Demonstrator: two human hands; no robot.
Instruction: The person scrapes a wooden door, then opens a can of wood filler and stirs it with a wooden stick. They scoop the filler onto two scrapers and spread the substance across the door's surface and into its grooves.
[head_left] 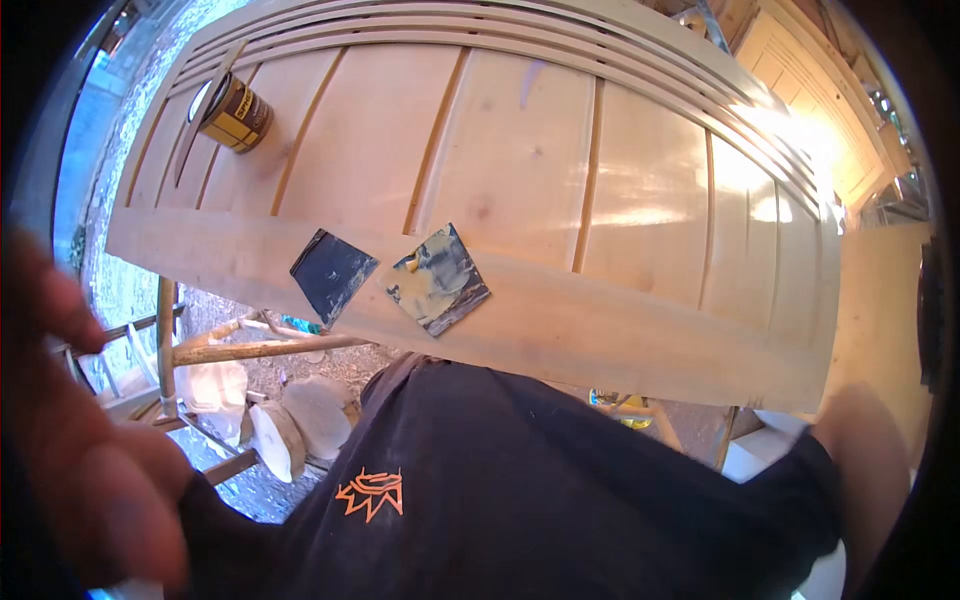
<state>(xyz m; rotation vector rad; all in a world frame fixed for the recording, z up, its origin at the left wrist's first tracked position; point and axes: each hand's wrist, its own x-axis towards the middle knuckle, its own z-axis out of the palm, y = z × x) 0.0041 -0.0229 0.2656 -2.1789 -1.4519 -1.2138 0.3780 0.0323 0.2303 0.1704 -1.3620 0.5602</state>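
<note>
My left hand [90, 450] is raised close to the camera at the left edge, large and blurred. Its fingers are too smeared to show whether they hold anything. On the right only my bare arm [868, 445] shows, and the right hand is out of view. A pale wooden door panel [500, 150] with grooves lies in front of me. Near its front edge are two flat, squarish spreader plates: a dark one [333, 275] with a smeared edge, and another [440, 280] coated with cream-coloured paste. Neither hand touches them.
A brown and yellow can [238, 115] stands at the panel's far left, with a thin wooden strip [198, 125] against it. Below are a wooden trestle bar [265, 349] and cut log rounds [275, 440]. Another wooden panel [800, 90] stands at the back right.
</note>
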